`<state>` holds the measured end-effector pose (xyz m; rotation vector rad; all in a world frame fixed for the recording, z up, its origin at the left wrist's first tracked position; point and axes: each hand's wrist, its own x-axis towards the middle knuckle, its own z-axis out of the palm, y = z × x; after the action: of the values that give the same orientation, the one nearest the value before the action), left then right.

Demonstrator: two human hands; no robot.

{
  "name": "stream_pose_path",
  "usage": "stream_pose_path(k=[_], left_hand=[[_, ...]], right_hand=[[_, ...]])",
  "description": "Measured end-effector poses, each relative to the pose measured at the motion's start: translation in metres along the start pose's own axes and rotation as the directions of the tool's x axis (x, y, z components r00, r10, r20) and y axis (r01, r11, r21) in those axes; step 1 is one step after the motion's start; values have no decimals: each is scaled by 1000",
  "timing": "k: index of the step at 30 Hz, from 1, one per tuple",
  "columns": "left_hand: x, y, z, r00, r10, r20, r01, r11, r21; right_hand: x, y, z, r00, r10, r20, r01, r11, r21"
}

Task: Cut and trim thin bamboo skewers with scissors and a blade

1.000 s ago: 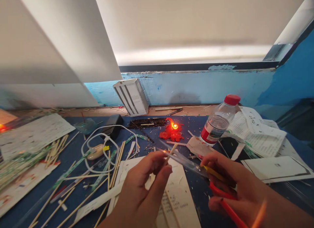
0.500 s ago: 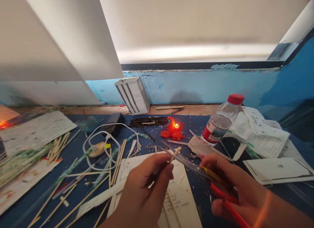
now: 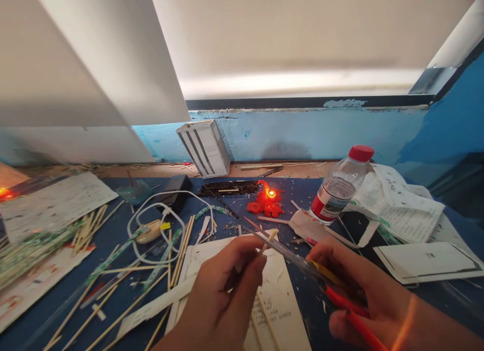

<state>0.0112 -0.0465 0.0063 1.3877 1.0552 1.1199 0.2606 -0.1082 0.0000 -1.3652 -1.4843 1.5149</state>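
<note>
Two hands are in use on the near side of the candle [image 3: 269,210]. Your left hand [image 3: 223,290] is closed to a pinch, thumb against fingers, on a short pale stick [image 3: 274,234]. Your right hand [image 3: 378,295] is curled around the red and yellow handles of the scissors [image 3: 342,299], its fingers part-closed. The blades are slightly parted and cross at the stick's upper end, nearer you than the candle; whether they grip it cannot be told. The paper [image 3: 289,310] lies below, on the counter [image 3: 306,300]. The bottle [image 3: 335,194] stands right of the candle; dark sticks [image 3: 227,188] lie left of it.

Assessment: the stick appears light, stiff and dry, not slippery, but thin enough to split or snap under a sideways load. Hold it low on the shaft, fingertips clear of the blades. The scissors look firm and light; their handles are the sound place to grip.
</note>
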Motion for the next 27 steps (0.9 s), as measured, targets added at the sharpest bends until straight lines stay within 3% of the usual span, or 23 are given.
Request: stream_pose_path(k=[6, 10, 13, 16, 22, 27], left_hand=[[-2, 5, 2, 996, -62, 65, 69, 991, -118], [0, 5, 1, 985, -145, 97, 161, 970, -184], [1, 5, 1, 985, -138, 106, 154, 974, -166], [1, 7, 1, 991, -90, 97, 100, 990, -96], [5, 4, -1, 973, -95, 212, 95, 995, 14], [7, -2, -1, 969, -119, 218, 122, 993, -1]], right_hand=[[6, -28, 1, 998, -13, 60, 12, 1000, 18], [8, -21, 5, 999, -31, 28, 30, 999, 15], [11, -4, 6, 993, -64, -102, 56, 995, -77], [14, 5, 4, 991, -87, -98, 66, 976, -207], [16, -8, 4, 973, -168, -157, 97, 919, -382], [15, -7, 9, 964, -192, -184, 72, 855, -514]])
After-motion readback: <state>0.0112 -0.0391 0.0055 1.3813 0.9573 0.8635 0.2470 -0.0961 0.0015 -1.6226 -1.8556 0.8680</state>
